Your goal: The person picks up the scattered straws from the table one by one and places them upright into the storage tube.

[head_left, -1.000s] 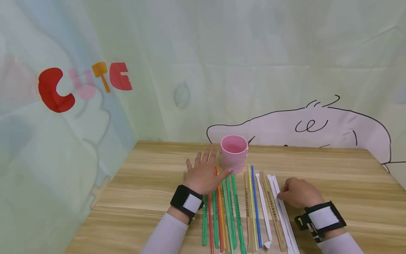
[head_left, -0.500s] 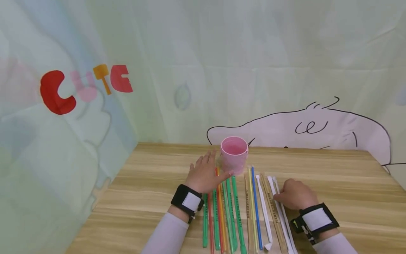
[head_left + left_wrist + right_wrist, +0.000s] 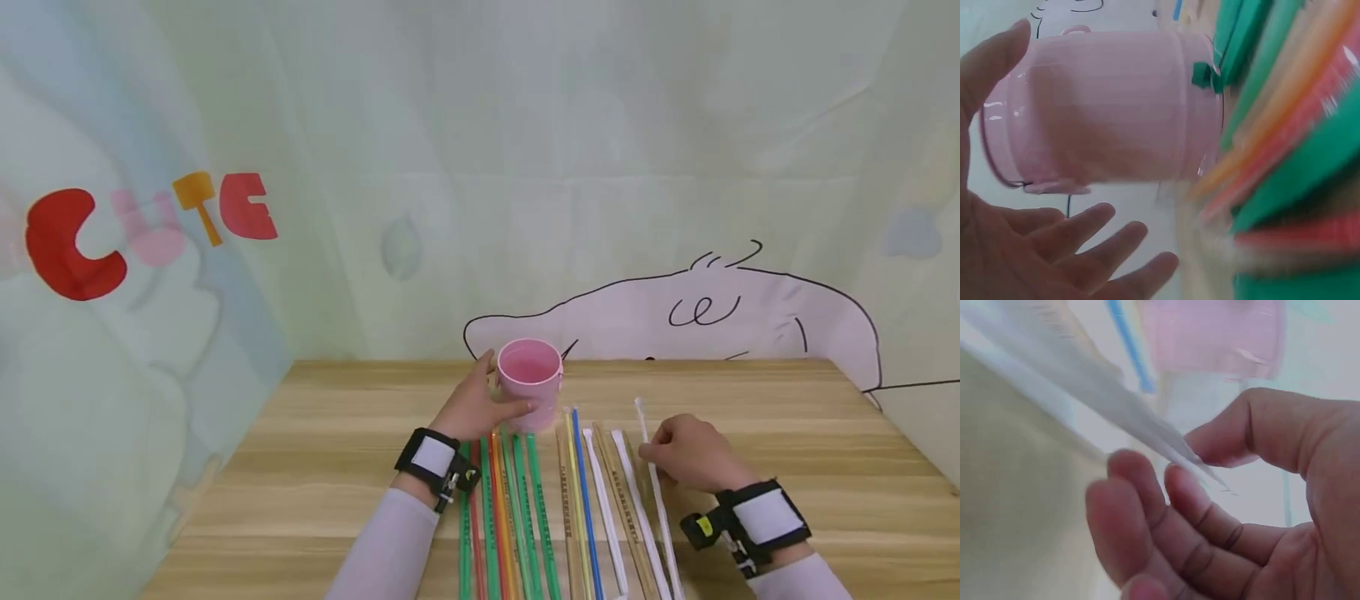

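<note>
A pink bucket (image 3: 546, 398) stands at the back of the table. My left hand (image 3: 477, 407) is beside it, thumb across the front and fingers along its left side. In the left wrist view, the bucket (image 3: 1116, 106) lies between the thumb and loosely spread fingers, with a gap below it. My right hand (image 3: 697, 454) pinches a white paper-wrapped straw (image 3: 662, 517), its upper end raised. The right wrist view shows this straw (image 3: 1104, 400), blurred, between thumb and fingertips.
Several wrapped straws lie side by side in front of the bucket: green straws (image 3: 543, 517) at the left, a blue straw (image 3: 587, 500) mid-row, another white straw (image 3: 638, 500) at the right. A printed cloth (image 3: 450, 250) hangs behind the wooden table (image 3: 337, 467).
The right hand has lifted a white straw's upper end and drawn it away from its neighbour. The left hand has moved closer round the bucket's side. The head view has shifted slightly.
</note>
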Motion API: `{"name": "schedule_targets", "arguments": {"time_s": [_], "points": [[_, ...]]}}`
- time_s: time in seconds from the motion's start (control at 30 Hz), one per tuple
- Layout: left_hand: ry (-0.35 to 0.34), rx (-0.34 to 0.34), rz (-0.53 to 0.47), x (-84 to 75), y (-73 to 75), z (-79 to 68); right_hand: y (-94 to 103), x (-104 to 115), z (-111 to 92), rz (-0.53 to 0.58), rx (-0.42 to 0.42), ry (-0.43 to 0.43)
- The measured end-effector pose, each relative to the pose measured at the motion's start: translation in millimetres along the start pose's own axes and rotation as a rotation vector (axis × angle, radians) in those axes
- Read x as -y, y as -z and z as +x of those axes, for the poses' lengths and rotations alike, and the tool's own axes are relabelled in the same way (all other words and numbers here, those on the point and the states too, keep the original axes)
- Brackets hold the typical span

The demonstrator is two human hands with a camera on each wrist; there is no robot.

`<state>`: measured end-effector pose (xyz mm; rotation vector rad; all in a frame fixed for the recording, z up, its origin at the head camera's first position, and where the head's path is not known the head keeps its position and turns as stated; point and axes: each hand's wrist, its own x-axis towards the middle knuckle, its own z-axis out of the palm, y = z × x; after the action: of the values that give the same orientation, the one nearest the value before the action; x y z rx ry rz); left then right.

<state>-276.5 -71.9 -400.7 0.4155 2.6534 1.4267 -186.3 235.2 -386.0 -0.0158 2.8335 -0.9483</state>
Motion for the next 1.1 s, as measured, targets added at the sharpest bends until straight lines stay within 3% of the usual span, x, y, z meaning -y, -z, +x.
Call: {"name": "schedule_targets", "arguments": {"time_s": [0.23, 0.47, 0.67, 0.87, 1.1], "points": [[-0.089, 0.020, -0.135, 1.5, -4.1, 5.8, 38.6, 26.5, 1.8, 0.193, -0.126, 0.112], [-0.062, -0.003, -0.138, -1.2, -11.3, 9.4, 69.2, 62.2, 15.5, 0.392, -0.354, 0.272], [-0.044, -0.001, -0.149, -0.7, -12.8, 9.6, 77.6, 97.7, 34.6, 0.525, -0.505, 0.360], [-0.036, 0.004, -0.162, -0.5, -13.0, 7.6, 69.3, 121.0, 56.2, 0.548, -0.513, 0.340], [-0.027, 0.009, -0.176, -4.6, -15.2, 7.9, 47.2, 123.1, 77.7, 0.430, -0.462, 0.287]]}}
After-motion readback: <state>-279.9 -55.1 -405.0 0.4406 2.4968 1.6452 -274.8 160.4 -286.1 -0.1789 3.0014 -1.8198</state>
